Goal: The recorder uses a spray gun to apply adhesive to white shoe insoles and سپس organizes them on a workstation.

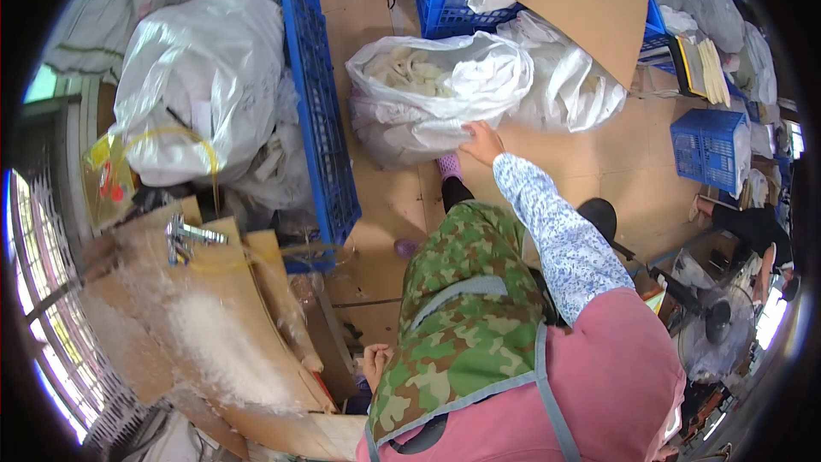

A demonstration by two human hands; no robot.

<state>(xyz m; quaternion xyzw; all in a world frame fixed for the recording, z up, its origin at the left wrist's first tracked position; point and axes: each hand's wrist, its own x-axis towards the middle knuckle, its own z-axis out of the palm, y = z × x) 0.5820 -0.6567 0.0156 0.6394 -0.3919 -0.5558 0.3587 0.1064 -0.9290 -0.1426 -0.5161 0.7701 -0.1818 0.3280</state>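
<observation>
On the floor at twelve o'clock: an open white sack (410, 124), its mouth showing cream and white stuff.
Right hand (483, 144): at one o'clock from centre, fingers at the sack's near side, just below the rim; whether they pinch the plastic cannot be told.
Left hand (374, 365): between six and seven o'clock, low beside the apron (466, 308), fingers loosely curled; part is hidden, so whether it grips anything cannot be told.
Second bag (569, 90): between one and two o'clock, white, against the sack's right side.
Cardboard (590, 8): at about one o'clock, a brown sheet above that bag.
Blue crates: one (453, 13) at twelve, behind the sack, with white bags in it; a tall one (329, 120) toward ten; a small one (708, 150) between two and three.
White bag (201, 77): at ten o'clock, bulging, left of the tall crate.
Tabletop (286, 381): at eight o'clock, brown, strewn with white powder (218, 338); a metal fitting (192, 235) lies near its far end.
Co-worker (748, 222): just past three o'clock, in dark clothes, near the rim of the view.
</observation>
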